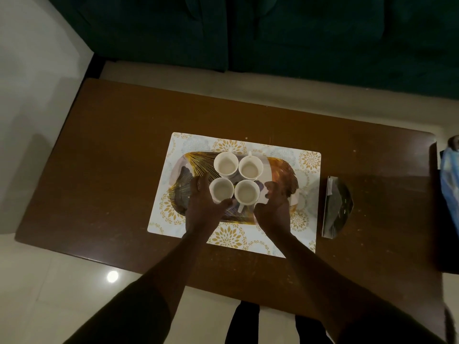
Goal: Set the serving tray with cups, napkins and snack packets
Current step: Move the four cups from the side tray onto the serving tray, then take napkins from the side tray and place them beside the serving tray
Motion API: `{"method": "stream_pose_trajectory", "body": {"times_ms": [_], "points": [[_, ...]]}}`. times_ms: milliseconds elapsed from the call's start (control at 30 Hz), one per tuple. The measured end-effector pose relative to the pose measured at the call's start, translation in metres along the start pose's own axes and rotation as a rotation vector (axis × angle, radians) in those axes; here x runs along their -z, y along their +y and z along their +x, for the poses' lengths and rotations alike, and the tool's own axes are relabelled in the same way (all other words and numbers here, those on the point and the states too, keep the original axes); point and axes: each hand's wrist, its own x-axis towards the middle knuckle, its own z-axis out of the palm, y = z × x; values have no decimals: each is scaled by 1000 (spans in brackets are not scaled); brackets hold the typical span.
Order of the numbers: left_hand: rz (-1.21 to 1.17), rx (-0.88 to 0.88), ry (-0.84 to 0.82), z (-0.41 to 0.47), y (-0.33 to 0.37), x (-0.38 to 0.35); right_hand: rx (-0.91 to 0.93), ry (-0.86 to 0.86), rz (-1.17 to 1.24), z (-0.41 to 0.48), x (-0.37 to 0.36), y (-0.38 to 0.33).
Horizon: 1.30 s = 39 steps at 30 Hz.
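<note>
A serving tray (283, 170) with a gold fan pattern lies on a floral placemat (305, 160). Four white cups stand close together on it: back-left cup (225, 165), back-right cup (250, 168), front-left cup (221, 191), front-right cup (246, 192). My left hand (202, 207) curves around the left side of the front-left cup, fingers spread, thumb by its near edge. My right hand (273, 207) hovers just right of the front-right cup, fingers curled apart and holding nothing. That cup's handle (241, 208) points toward me.
The brown table (111, 170) holds a shiny metal napkin holder (336, 207) right of the placemat. A blue packet (450, 175) shows at the far right edge. A dark green sofa (273, 33) stands behind the table, with pale tiled floor around.
</note>
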Motion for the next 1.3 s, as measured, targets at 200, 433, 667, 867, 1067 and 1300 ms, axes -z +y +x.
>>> {"method": "stream_pose_trajectory", "body": {"times_ms": [200,433,667,867,1067,1300], "points": [[128,-63,186,6,22,3,156,109,-154,25,39,-6],[-10,-298,181,18,107,-27,152,290,0,53,125,-1],[-15,-427,47,-18,203,-98,96,388,-38,59,228,62],[-144,-545,-121,-72,304,-184,29,546,47,34,340,149],[-230,-682,-298,-131,398,-264,-99,671,43,10,434,232],[-206,-766,-497,-200,456,-338,-411,584,-18,-22,505,348]]}}
